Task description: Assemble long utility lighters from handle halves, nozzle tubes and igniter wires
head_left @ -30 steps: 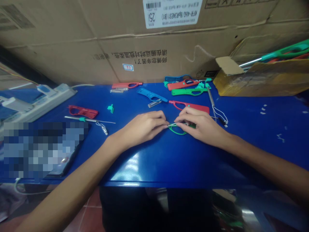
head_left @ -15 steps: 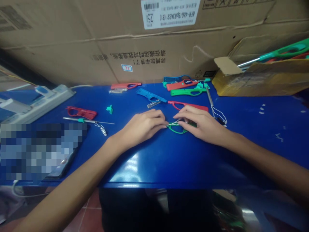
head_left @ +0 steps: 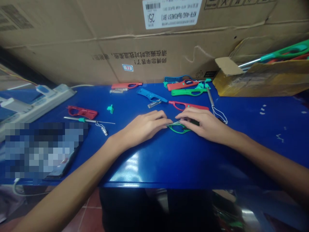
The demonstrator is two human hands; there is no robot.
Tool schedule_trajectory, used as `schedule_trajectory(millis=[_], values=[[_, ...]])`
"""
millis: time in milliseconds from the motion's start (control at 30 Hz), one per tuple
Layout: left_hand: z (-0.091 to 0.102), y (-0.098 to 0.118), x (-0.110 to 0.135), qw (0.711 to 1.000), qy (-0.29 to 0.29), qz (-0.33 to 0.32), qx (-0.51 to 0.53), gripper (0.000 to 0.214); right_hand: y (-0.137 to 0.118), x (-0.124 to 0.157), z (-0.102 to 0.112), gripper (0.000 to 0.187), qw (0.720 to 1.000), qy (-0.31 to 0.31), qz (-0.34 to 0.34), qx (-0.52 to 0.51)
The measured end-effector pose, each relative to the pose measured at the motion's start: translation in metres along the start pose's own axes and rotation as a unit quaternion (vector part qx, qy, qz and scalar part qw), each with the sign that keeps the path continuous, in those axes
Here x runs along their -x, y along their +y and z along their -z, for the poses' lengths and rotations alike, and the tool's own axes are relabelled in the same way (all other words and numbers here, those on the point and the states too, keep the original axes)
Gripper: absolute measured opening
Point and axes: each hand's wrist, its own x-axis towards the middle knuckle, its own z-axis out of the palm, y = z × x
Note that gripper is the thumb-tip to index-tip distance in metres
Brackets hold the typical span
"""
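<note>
Head camera view: at the bottom middle of the frame runs the front edge of a blue table [head_left: 149, 184], and at lower left lies a flat device [head_left: 58, 167] with its screen blurred into blocks. Just above the middle of the table, the left hand [head_left: 147, 127] has its fingertips drawn narrow, holding the left end of an open green casing [head_left: 178, 132]. The right hand [head_left: 205, 124] arches over the casing's right part, thumb and forefinger slightly apart beside a thin pale strand [head_left: 175, 122]; whether they pinch it, I cannot tell.

Farther up on the left are a metal rod [head_left: 72, 119] with a teal collar, a dark red casing [head_left: 83, 112] and a loose teal clip [head_left: 110, 109]; a white power strip [head_left: 58, 95] slants along the left side. Above the hands lie a bright red casing [head_left: 198, 106] and a blue casing [head_left: 151, 95]. Behind them, right of centre, rests a green shell [head_left: 188, 92]. At upper right stands a taped carton [head_left: 260, 82] holding green and red lighters [head_left: 286, 53]; printed cardboard [head_left: 79, 38] fills the top.
</note>
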Motion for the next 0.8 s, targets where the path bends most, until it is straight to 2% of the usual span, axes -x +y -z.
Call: schedule_trajectory(millis=[300, 800], values=[[-0.0013, -0.0013, -0.0002, 1.0, 0.001, 0.002, 0.014, 0.031, -0.0009, -0.0018, -0.0034, 0.016, 1.0, 0.019, 0.008, -0.024], [-0.0008, -0.0049, 0.0029, 1.0, 0.001, -0.014, -0.014, 0.037, -0.0016, -0.0033, -0.0063, 0.011, 0.999, 0.038, -0.03, 0.001]])
